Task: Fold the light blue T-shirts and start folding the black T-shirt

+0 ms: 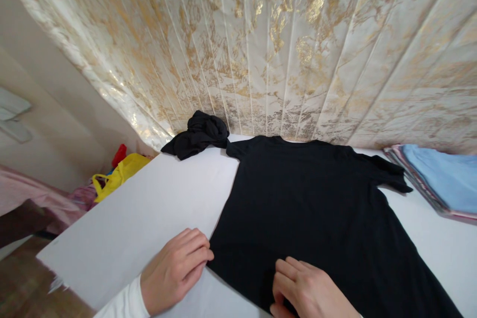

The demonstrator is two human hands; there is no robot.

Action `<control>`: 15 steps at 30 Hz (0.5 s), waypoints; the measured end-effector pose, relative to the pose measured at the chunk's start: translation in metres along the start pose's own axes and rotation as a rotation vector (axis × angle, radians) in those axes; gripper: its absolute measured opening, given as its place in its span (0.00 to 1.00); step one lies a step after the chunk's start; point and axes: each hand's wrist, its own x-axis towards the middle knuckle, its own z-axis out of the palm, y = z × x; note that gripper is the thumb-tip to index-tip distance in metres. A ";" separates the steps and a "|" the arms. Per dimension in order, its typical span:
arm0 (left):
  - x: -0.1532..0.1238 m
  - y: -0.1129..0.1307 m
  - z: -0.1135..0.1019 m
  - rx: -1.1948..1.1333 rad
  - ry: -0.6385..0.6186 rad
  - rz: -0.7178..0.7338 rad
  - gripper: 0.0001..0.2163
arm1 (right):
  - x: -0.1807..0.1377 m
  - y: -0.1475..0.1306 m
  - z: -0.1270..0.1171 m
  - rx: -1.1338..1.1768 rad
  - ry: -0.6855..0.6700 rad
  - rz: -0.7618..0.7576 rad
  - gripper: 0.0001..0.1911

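A black short-sleeved T-shirt (298, 198) lies spread flat on the white table (149, 208), its neckline toward the curtain and its hem toward me. My left hand (179, 266) is closed at the shirt's left hem corner, fingers pinching the fabric edge. Farther right along the hem, my right hand (305, 288) rests over the cloth with its fingers curled; the fingertips are bent under and partly hidden. Past the shirt's left sleeve sits a crumpled black cloth (199, 134).
A stack of folded clothes (443, 174), light blue on top, lies at the right. Behind the table hangs a white-and-gold curtain (261, 49). A yellow bag (121, 174) and pink fabric (33, 194) are beyond the left edge.
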 end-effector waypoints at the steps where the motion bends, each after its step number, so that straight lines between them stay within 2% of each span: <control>1: 0.000 0.002 0.000 0.005 0.007 0.006 0.11 | 0.002 -0.003 -0.006 0.009 -0.019 0.025 0.06; 3: 0.000 0.008 0.001 0.005 0.029 0.031 0.12 | 0.010 -0.010 -0.018 0.019 -0.049 0.040 0.06; 5: -0.003 0.013 0.004 -0.003 0.040 0.075 0.13 | 0.019 -0.011 -0.028 0.058 -0.112 -0.044 0.12; 8: -0.010 0.015 0.010 0.006 0.015 0.126 0.14 | 0.037 0.007 -0.039 0.155 -0.223 -0.166 0.17; 9: -0.012 0.015 0.011 0.016 0.007 0.135 0.15 | 0.043 0.018 -0.043 0.159 -0.225 -0.137 0.18; 12: -0.012 0.016 0.012 0.046 0.024 0.158 0.14 | 0.055 0.043 -0.049 0.076 -0.130 0.074 0.18; 13: -0.010 0.018 0.013 0.053 0.027 0.167 0.14 | 0.057 0.046 -0.047 0.059 -0.116 0.086 0.19; 15: -0.003 0.025 0.014 0.067 0.012 0.182 0.14 | 0.059 0.042 -0.037 0.066 -0.134 -0.018 0.21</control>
